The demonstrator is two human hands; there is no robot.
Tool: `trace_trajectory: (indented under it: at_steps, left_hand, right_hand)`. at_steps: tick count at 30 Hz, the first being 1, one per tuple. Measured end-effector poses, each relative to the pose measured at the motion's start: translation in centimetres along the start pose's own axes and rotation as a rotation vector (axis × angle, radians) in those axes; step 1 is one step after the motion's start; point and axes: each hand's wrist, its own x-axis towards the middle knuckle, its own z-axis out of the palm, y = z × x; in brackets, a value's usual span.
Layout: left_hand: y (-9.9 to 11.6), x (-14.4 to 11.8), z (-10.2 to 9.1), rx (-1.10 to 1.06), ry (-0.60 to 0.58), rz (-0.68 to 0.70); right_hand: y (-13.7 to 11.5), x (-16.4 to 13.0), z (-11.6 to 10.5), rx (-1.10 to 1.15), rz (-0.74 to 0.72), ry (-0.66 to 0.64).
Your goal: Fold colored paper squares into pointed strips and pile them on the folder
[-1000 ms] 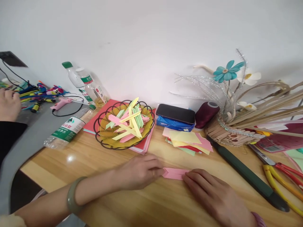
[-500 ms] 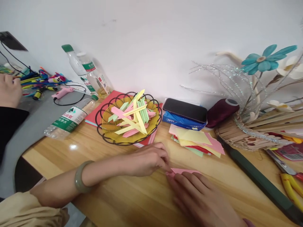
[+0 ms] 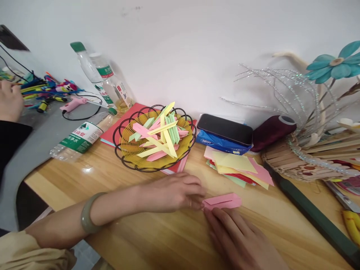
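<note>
A folded strip of pink paper (image 3: pixel 225 200) lies on the wooden table, with a dark slit-like fold line along it. My left hand (image 3: pixel 180 192), with a bangle on its wrist, has curled fingers at the strip's left end; the fingertips are partly hidden. From below, my right hand (image 3: pixel 239 236) holds the near edge of the paper, thumb and fingers close together. Behind my left hand stands a yellow basket with a black looped rim (image 3: pixel 126 165). Folded yellow, pink and green paper strips (image 3: pixel 160 131) lie in it.
A stack of coloured paper (image 3: pixel 234 165) lies beyond my right hand, before a phone (image 3: pixel 225 129) on a blue packet. Bottles (image 3: pixel 81 138) and a pink glue gun (image 3: pixel 73 104) are leftward, near another person's hand (image 3: pixel 10 101). A dark green bar (image 3: pixel 309 213) and flower basket stand right.
My right hand has shifted down, uncovering more of the pink paper, whose fold line now shows. My left fingers remain at its left end. The camera view has swung slightly left.
</note>
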Motion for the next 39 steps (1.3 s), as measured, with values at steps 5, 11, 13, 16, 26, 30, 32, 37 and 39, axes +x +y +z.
trace_trajectory:
  at_steps: [5,11,13,16,26,30,32,37,39]
  left_hand:
    - [0.0,-0.6,0.7,0.131,0.085,0.142]
    - [0.2,-1.1,1.1,0.249,0.130,0.209]
    - [0.4,-0.8,1.3,0.223,0.188,0.197]
    - [0.9,0.0,1.8,0.191,0.262,0.149]
    - [2.3,2.1,3.4,0.449,0.222,0.050]
    - [2.2,2.3,3.7,0.414,0.326,-0.039]
    - [2.2,2.4,3.5,0.305,0.376,-0.148]
    - [2.4,2.8,2.8,-0.013,0.360,-0.416]
    - [2.4,3.0,2.6,-0.078,0.352,-0.494]
  right_hand:
    - [-0.6,-0.3,0.5,-0.038,0.030,-0.001]
    - [1.5,-0.4,-1.3,0.196,0.015,0.036]
    - [2.9,-0.6,-2.0,0.200,0.100,0.088]
    - [4.7,-1.0,-2.4,0.202,0.178,0.001]
    - [5.0,-1.9,-1.3,0.151,0.001,-0.007]
    - [4.4,-1.8,-0.8,0.127,0.065,0.020]
    - [4.2,-1.7,-0.5,0.169,0.154,0.026]
    - [4.0,-1.3,0.3,0.263,0.374,0.007]
    - [4.1,-1.3,0.5,0.253,0.416,-0.011]
